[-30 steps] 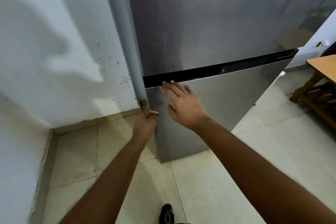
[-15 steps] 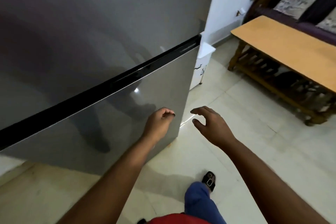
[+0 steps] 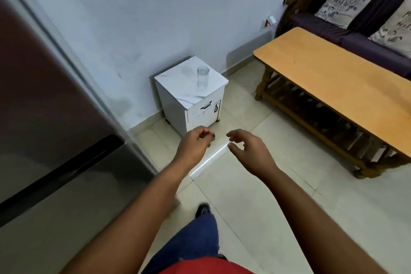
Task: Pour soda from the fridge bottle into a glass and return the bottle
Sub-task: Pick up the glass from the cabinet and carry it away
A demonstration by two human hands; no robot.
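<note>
A clear glass (image 3: pixel 202 76) stands upright on a small white cabinet (image 3: pixel 178 87) against the wall. It looks empty, though I cannot be sure. The steel fridge (image 3: pixel 51 122) fills the left side with its doors shut. No bottle is in view. My left hand (image 3: pixel 195 142) hovers over the floor in front of the cabinet, fingers curled in loosely and holding nothing. My right hand (image 3: pixel 246 151) is beside it, fingers apart and empty. Both hands are away from the fridge and short of the glass.
A wooden coffee table (image 3: pixel 333 82) stands at the right, with a dark sofa (image 3: pixel 360 29) and printed cushions behind it. Tiled floor (image 3: pixel 255 196) stretches between fridge, cabinet and table. My leg in blue trousers (image 3: pixel 195 242) and a shoe are below.
The view has swung right from the fridge's left corner to the white cabinet and glass. Both hands have come off the fridge door and now hang free over the floor.
</note>
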